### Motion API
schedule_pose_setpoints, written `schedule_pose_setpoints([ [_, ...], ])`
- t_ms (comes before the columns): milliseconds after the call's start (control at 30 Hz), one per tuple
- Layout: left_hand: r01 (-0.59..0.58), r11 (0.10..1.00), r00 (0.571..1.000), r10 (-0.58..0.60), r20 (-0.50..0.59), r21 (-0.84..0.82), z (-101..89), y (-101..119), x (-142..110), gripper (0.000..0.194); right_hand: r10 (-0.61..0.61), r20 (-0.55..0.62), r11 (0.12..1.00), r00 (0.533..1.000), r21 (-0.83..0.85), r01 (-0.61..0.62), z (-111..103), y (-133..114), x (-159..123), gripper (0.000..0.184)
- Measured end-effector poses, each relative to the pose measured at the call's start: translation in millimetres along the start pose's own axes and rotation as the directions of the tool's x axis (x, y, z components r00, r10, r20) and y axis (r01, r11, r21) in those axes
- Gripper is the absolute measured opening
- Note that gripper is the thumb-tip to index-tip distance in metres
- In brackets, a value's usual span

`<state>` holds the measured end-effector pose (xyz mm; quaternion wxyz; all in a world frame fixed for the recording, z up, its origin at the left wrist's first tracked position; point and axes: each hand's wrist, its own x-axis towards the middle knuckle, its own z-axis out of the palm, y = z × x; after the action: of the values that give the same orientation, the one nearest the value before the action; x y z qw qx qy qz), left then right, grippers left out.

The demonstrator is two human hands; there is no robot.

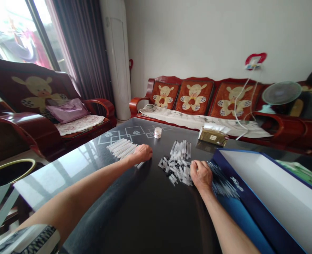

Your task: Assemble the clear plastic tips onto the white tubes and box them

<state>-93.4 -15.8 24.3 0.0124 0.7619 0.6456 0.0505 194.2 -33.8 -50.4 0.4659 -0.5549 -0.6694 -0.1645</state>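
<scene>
Left hand (142, 153) lies palm-down against a row of white plastic tubes (120, 148), their long axes running across the black desk (156, 215). Right hand (201, 175) rests at the edge of a heap of black-tipped pieces (176, 170), the nearer hand to it. Whether either hand grasps anything cannot be confirmed.

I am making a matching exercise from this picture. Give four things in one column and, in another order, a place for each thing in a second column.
Things:
1. Small round white jar
2. Row of white plastic tubes
3. Blue box with white inside
4. Gold packet with white tissue

Places:
A. Beside the right hand
B. At the left hand
C. Far end of the black glass table, on printed squares
D. Far table edge, before the red sofa

Pairs: 1-C, 2-B, 3-A, 4-D
</scene>
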Motion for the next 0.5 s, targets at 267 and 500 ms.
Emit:
schedule_pose_setpoints([
  [267,-0.012,0.999,0.994,0.016,0.111,-0.039,6.4,33,1,0.021,0.036,-0.004,0.999,0.999,0.019,-0.036,0,-1,0,0.032],
  [500,0.022,0.971,0.994,0.004,0.107,-0.240,-0.1,54,12,0.025,0.043,0.016,0.998,0.999,0.036,-0.043,-1,-3,0,0.031],
])
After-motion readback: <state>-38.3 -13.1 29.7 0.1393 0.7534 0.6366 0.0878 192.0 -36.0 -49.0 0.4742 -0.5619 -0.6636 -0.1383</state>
